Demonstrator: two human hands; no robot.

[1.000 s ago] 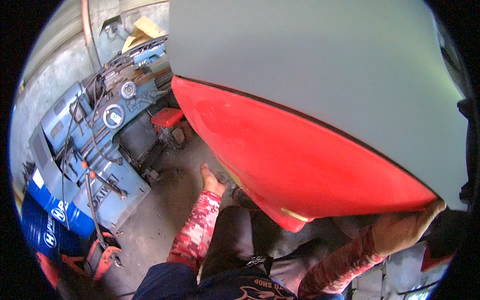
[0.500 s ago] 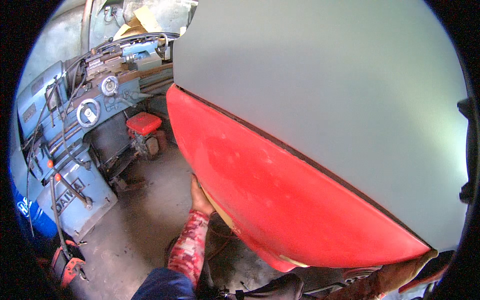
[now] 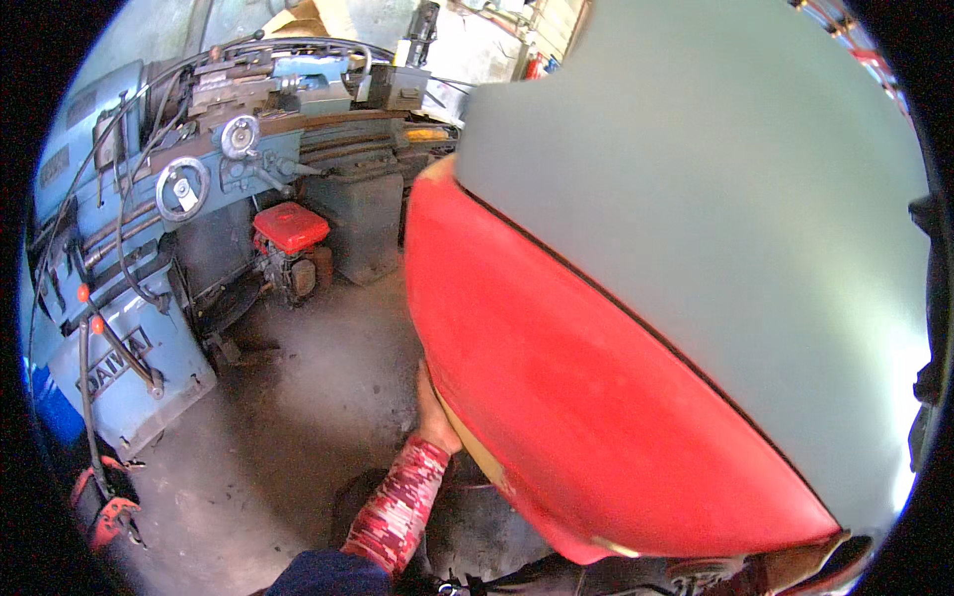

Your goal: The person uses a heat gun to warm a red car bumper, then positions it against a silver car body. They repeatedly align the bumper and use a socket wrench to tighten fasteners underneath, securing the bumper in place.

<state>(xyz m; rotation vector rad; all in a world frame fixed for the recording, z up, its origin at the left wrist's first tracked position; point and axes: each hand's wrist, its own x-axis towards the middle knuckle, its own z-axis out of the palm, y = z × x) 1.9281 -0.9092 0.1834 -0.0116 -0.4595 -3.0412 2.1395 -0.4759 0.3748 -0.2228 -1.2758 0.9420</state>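
Large curved panel, red on its lower band and pale grey-green above, a thin dark seam running between the two colours. It fills the right and centre of the view, held off the floor and tilted, its lower red edge sweeping from upper centre down toward the lower right.

Left hand pressed against the panel's lower left edge, partly tucked under the red rim; fingers hidden behind it, so the grip itself cannot be made out. Forearm in a red patterned sleeve rises from the bottom edge to that hand.

Right hand at the panel's far lower right corner, only a sliver showing under the red edge; cannot tell whether it is closed on the rim or only bearing against it. The two hands are well apart, one at each end of the lower edge.

Below the panel: dusty concrete floor, bare and grey.

Left side: a big blue lathe with round handwheels and cables draped over it. Near its base, a small engine with a red top, standing on the floor. A dark metal cabinet just beside that.
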